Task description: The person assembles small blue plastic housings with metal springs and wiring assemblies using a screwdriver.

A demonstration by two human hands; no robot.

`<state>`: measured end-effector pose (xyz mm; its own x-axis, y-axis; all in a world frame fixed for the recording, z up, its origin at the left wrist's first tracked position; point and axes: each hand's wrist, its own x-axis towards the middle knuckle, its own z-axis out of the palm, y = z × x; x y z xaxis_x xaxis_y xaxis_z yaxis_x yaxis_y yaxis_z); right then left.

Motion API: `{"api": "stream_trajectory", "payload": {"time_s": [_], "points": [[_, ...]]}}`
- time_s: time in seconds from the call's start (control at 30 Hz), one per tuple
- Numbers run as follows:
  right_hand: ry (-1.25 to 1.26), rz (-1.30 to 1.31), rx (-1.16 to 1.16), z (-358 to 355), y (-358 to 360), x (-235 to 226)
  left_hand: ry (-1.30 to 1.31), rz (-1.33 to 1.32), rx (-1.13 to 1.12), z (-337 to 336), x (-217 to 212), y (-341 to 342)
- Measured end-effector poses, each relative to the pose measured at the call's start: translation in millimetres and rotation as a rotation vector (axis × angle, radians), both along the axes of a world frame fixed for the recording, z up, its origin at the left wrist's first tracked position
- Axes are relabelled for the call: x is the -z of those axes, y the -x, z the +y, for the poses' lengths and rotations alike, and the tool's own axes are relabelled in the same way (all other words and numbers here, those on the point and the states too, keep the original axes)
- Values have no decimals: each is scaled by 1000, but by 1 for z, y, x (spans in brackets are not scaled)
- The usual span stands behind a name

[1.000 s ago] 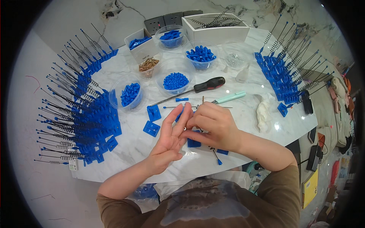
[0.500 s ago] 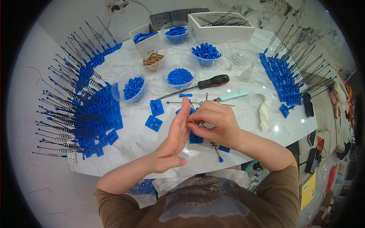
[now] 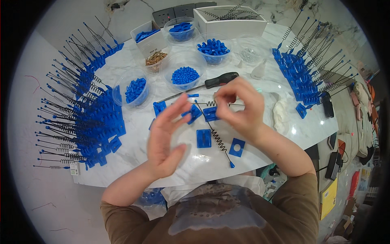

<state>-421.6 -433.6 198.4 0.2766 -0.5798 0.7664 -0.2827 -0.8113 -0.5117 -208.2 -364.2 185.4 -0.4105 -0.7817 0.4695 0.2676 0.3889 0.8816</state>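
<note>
My left hand [image 3: 164,140] hovers over the near left of the table, fingers spread, holding nothing visible. My right hand [image 3: 243,106] is raised at centre, thumb and forefinger pinched together; whatever sits between the tips is too small to make out. Between the hands lies a black coiled spring rod [image 3: 218,140] with blue tips. A second spring rod [image 3: 211,103] runs crosswise behind it, partly covered by my right hand. Around them are a blue square plate [image 3: 204,138], a blue plate with a round hole [image 3: 237,153] and a blue plate [image 3: 210,114] under the right fingers.
Behind lies a black-handled screwdriver [image 3: 221,80]. Tubs of blue beads [image 3: 185,76], blue caps [image 3: 213,47] and brass screws [image 3: 156,59] stand beyond, with a white box [image 3: 231,28] of spring rods. Blue stands with springs crowd the left [image 3: 101,118] and right [image 3: 294,77].
My hands have moved apart: the left went left and spread its fingers, the right rose slightly to the right. The spring rod and plates beneath them now show. The view has shifted slightly.
</note>
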Motion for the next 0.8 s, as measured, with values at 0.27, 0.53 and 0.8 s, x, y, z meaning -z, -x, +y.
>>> {"api": "stream_trajectory", "payload": {"time_s": [0.27,0.53,0.8], "points": [[-605,-712,-4,-11,7,-12,-95,216,-741,-15,2,-11],[-485,397,-210,-19,36,-19,-107,246,-646,-14,5,-7],[-443,841,-221,-9,38,-25,-150,-46,-571,-19,6,-1]]}}
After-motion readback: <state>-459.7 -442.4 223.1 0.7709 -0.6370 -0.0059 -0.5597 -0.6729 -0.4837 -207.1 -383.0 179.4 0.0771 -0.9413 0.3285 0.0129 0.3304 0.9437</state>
